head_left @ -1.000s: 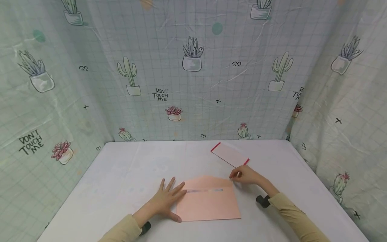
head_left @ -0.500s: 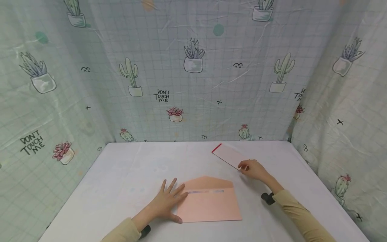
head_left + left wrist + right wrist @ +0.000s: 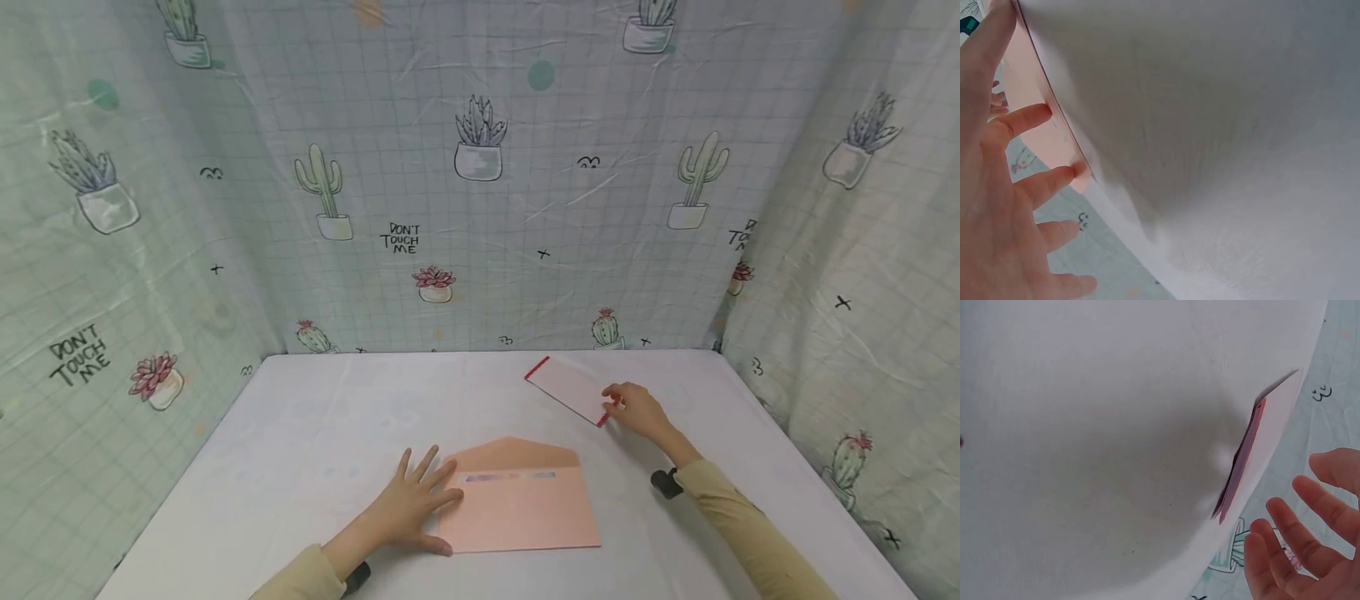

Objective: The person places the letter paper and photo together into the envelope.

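A peach paper envelope [image 3: 525,517] lies flat in front of me, its pointed flap unfolded away from me and a shiny strip below the flap. My left hand [image 3: 411,504] rests at its left edge with fingers spread; in the left wrist view, fingertips of the left hand [image 3: 1004,212] touch the edge of the envelope [image 3: 1035,134]. Farther back lies a pale pink card [image 3: 566,390] with red bands at both ends. My right hand [image 3: 636,411] hovers at its right end. The right wrist view shows loosely bent fingers of the right hand [image 3: 1313,550], apart from the card [image 3: 1275,428].
Both things lie on a white table [image 3: 337,417]. A curtain [image 3: 480,225] printed with cacti encloses the back and sides. Dark wrist-worn devices, such as the right one [image 3: 666,483], sit under the forearms near the beige sleeves [image 3: 742,525].
My right hand has moved from the envelope's upper right corner, back and to the right, to the card's right end. The left hand has shifted only slightly; the envelope and card stay put.
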The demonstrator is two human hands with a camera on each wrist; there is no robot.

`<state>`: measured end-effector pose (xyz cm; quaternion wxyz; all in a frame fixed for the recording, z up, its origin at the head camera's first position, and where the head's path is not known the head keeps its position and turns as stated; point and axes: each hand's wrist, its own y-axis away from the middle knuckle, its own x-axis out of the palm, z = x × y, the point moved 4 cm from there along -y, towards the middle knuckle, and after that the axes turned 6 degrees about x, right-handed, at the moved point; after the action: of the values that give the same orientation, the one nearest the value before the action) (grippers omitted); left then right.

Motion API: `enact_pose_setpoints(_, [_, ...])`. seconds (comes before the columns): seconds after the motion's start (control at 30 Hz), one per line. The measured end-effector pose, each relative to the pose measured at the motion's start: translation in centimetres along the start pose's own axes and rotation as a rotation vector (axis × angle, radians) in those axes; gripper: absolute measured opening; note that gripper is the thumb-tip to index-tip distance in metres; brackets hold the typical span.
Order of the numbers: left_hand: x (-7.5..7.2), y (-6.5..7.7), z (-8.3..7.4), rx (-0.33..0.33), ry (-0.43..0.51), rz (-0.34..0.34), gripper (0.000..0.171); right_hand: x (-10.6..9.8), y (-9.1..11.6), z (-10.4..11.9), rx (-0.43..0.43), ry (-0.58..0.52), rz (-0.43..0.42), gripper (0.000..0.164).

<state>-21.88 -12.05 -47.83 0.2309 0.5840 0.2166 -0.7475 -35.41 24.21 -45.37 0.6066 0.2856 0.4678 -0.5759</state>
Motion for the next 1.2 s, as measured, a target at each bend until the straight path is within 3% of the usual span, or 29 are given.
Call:
enact_pose_setpoints(0.2, [-0.3,0.1,0.1,0.001,0.053,0.029,0.07,0.5,-0.6,-0.7,0.027,0.02,-0.013,0.027])
enact_pose_setpoints(0.5, [0.0,0.2,0.5,0.008,0.058,0.023,0.066,0.6,-1.6,-0.7,0.059,0.062,-0.04,0.037])
enact_pose_setpoints(0.77, [-0.1,0.4,0.6,0.025,0.039,-0.039,0.065,1.2,-2.3,-0.7,0.012,0.189,-0.082,0.042])
enact_pose_setpoints(1.2, [-0.1,0.2,0.7,0.019,0.036,-0.024,0.066,3.3,-3.1,-1.4,-0.018,0.426,-0.018,0.049])
